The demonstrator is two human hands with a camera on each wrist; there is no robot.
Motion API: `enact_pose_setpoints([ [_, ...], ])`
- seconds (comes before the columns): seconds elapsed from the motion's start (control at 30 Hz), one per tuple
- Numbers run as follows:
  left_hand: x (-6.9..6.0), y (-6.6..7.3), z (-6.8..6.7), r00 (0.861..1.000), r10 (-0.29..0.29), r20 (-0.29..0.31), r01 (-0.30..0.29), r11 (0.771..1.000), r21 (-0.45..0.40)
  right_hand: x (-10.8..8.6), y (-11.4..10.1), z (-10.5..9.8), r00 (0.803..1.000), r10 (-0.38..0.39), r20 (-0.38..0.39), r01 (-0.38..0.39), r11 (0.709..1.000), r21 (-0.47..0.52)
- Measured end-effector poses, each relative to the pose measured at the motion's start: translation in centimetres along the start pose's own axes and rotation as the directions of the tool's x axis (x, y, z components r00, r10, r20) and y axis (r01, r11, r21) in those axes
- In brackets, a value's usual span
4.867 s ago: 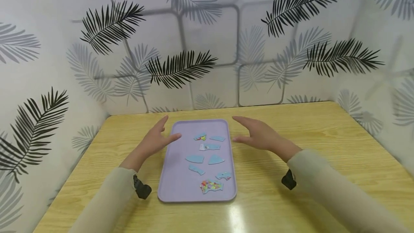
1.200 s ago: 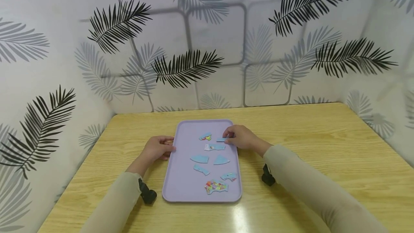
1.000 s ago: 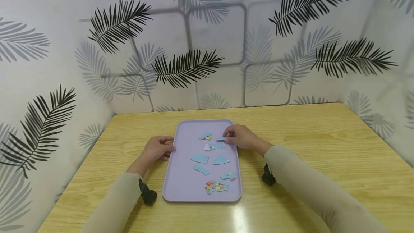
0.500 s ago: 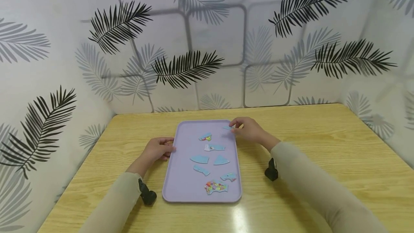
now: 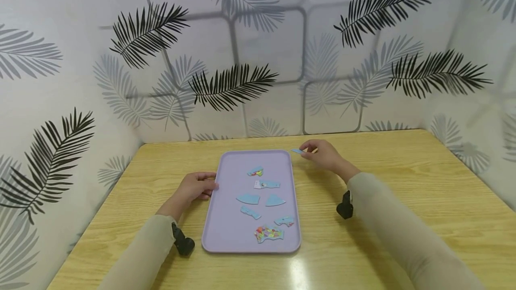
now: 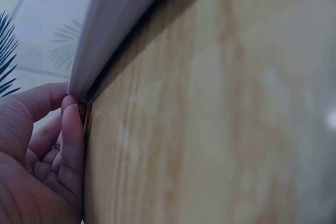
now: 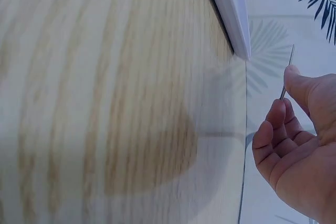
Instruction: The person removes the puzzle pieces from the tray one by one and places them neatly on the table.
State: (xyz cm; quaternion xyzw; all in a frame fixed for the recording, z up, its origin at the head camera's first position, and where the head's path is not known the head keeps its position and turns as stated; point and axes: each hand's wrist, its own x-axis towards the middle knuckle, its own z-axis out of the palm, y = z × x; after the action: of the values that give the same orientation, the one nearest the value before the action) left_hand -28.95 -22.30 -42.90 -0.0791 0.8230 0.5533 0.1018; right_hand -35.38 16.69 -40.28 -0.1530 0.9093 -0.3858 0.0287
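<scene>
A lavender tray (image 5: 230, 236) lies on the wooden table with several light-blue puzzle pieces on it. My left hand (image 5: 195, 187) grips the tray's left rim; in the left wrist view, the thumb and fingers (image 6: 72, 129) meet at the tray edge. Just past the tray's far right corner, my right hand (image 5: 324, 155) pinches a thin blue puzzle piece (image 5: 297, 151) between thumb and fingers. That piece (image 7: 292, 56) shows edge-on in the right wrist view, raised off the table. A multicoloured map-like piece (image 5: 268, 233) sits near the tray's front.
Two wedge-shaped pieces (image 5: 275, 200) lie mid-tray, with a strip piece (image 5: 251, 212) in front of them. Further back are a piece with a white end (image 5: 267, 184) and a small colourful one (image 5: 255, 171). The patterned wall (image 5: 274, 115) rises behind the table (image 5: 383, 169).
Both hands came in from beside the tray; the left took its rim. My right hand picked up the blue piece from the tray's upper right and carried it away to the far right.
</scene>
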Motion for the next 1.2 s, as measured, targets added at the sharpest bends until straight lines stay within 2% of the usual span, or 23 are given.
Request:
enact_pose_setpoints([
  [0.23,0.1,0.0,0.1,1.0,-0.005,-0.008,0.005,1.0,-0.011,0.6,0.8,-0.9,1.0,0.023,-0.015,-0.023,1.0,0.003],
  [0.57,-0.3,0.1,-0.3,0.999,0.019,0.037,-0.018,0.999,-0.038,1.8,2.3,-1.8,1.0,0.022,-0.018,-0.023,0.999,-0.037],
  [0.9,0.1,-0.1,-0.3,1.0,-0.019,0.004,0.019,0.999,-0.035,2.9,3.3,-2.4,1.0,0.013,-0.019,-0.015,0.998,-0.062],
  [1.2,0.1,-0.1,-0.1,1.0,-0.01,0.008,0.01,1.0,-0.025,3.3,4.4,-2.5,1.0,0.004,-0.031,-0.006,0.998,-0.067],
])
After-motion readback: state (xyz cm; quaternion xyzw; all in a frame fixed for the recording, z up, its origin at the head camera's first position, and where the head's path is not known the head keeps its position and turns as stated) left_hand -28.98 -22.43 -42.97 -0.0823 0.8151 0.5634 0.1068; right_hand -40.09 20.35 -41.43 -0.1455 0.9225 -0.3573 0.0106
